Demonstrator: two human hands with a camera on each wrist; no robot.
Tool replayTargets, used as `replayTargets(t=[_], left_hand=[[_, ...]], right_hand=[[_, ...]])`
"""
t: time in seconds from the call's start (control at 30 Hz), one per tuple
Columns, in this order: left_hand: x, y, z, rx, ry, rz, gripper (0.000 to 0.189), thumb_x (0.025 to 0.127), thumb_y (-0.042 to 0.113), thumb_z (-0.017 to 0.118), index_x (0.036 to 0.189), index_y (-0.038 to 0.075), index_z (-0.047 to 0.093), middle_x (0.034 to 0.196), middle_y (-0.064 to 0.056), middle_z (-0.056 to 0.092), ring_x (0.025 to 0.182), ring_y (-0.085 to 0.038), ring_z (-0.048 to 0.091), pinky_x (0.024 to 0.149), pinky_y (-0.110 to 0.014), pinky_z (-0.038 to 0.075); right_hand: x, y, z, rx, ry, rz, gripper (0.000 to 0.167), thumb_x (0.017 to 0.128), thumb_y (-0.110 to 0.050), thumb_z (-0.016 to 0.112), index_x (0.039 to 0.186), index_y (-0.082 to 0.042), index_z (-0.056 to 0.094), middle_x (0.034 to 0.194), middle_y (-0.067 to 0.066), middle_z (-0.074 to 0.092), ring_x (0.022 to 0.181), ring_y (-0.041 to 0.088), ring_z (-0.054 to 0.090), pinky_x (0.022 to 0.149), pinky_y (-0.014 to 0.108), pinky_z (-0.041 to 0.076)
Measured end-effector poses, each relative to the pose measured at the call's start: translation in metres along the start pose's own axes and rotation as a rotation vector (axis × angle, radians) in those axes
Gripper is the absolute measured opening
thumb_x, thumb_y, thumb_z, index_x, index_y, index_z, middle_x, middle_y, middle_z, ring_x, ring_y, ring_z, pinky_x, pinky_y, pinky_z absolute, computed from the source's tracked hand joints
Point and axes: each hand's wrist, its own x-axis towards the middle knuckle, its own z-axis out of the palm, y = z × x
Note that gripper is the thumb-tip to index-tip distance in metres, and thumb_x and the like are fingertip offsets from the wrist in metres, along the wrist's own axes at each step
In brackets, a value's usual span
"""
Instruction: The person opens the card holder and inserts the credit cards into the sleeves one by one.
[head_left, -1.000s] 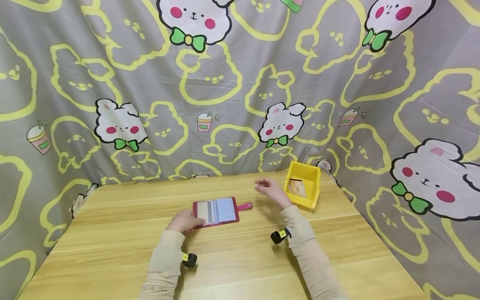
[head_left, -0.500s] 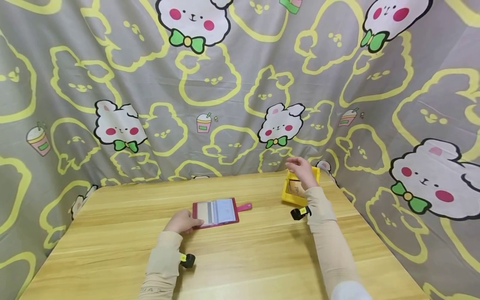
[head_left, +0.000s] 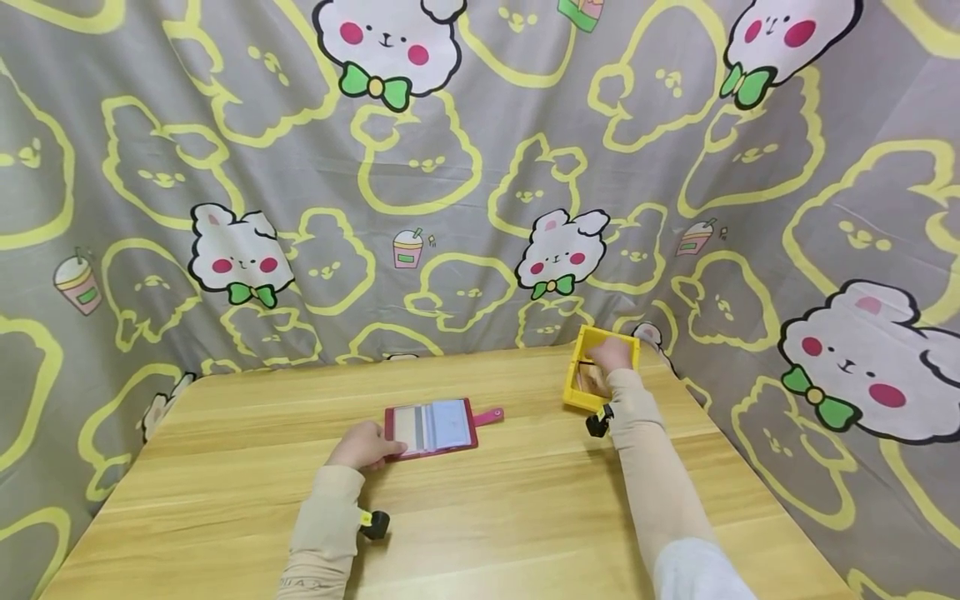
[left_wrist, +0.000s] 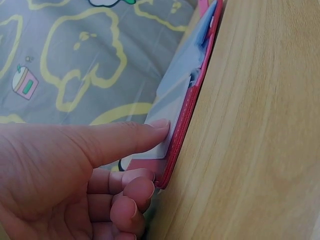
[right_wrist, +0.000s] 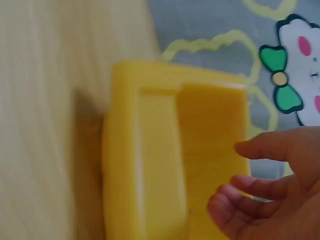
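Observation:
A red card holder (head_left: 450,423) lies spread open on the wooden table, its clear sleeves facing up and a pink snap strap (head_left: 491,417) sticking out to the right. My left hand (head_left: 362,446) pinches its left edge; in the left wrist view the thumb (left_wrist: 159,129) presses on the sleeve with the fingers curled under the red cover (left_wrist: 176,145). My right hand (head_left: 613,354) reaches into a yellow bin (head_left: 572,385) at the back right. In the right wrist view its fingers are apart with nothing visible between them. A card (head_left: 589,380) lies in the bin, partly hidden.
Behind the table (head_left: 480,517) hangs a grey curtain (head_left: 465,200) with cartoon prints, which also runs along the right side. The yellow bin stands close to the table's back right edge.
My right hand has moved right from beside the bin, passed over it and dipped inside. The left hand stays at the card holder's left edge.

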Motion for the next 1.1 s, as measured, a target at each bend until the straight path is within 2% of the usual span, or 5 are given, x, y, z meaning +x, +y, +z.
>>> replayTargets(t=[0.17,0.33,0.4,0.63,1.1], left_hand=[[0.000,-0.001,-0.001,0.000,-0.002,0.002,0.039,0.083,0.030,0.076,0.058,0.014,0.049,0.047,0.002,0.048,0.044,-0.009,0.042,0.044,-0.022,0.033],[0.000,-0.001,0.000,-0.002,0.002,-0.003,0.038,0.082,0.031,0.076,0.059,0.014,0.051,0.048,0.001,0.048,0.044,-0.010,0.042,0.045,-0.023,0.034],[0.000,-0.001,0.000,-0.007,0.003,-0.007,0.039,0.082,0.031,0.077,0.059,0.013,0.051,0.048,0.001,0.048,0.044,-0.011,0.042,0.046,-0.024,0.034],[0.000,-0.001,0.001,0.001,0.009,-0.003,0.039,0.082,0.031,0.077,0.059,0.013,0.051,0.047,0.001,0.048,0.044,-0.011,0.042,0.045,-0.024,0.034],[-0.002,0.001,0.001,0.002,0.013,-0.003,0.038,0.082,0.031,0.076,0.060,0.013,0.052,0.048,0.000,0.049,0.044,-0.011,0.043,0.045,-0.023,0.034]], right_hand=[[-0.006,0.003,0.007,-0.134,-0.077,-0.010,0.021,0.079,-0.012,0.066,0.087,0.008,0.062,0.088,0.021,0.063,0.081,0.031,0.056,0.079,0.041,0.049],[-0.002,0.012,0.016,-0.239,-0.151,0.014,0.019,0.076,-0.017,0.070,0.078,0.001,0.064,0.088,0.017,0.064,0.078,0.029,0.055,0.066,0.033,0.045],[0.000,0.014,0.019,-0.257,-0.168,0.025,0.018,0.073,-0.016,0.072,0.076,-0.001,0.063,0.090,0.017,0.063,0.081,0.031,0.054,0.067,0.035,0.043],[0.002,0.014,0.030,-0.337,-0.200,0.067,0.024,0.075,-0.018,0.069,0.087,0.002,0.064,0.116,0.026,0.061,0.116,0.045,0.046,0.094,0.054,0.036],[0.005,0.021,0.032,-0.323,-0.181,0.064,0.020,0.076,-0.022,0.068,0.075,-0.003,0.062,0.101,0.024,0.062,0.110,0.045,0.050,0.092,0.053,0.040]])
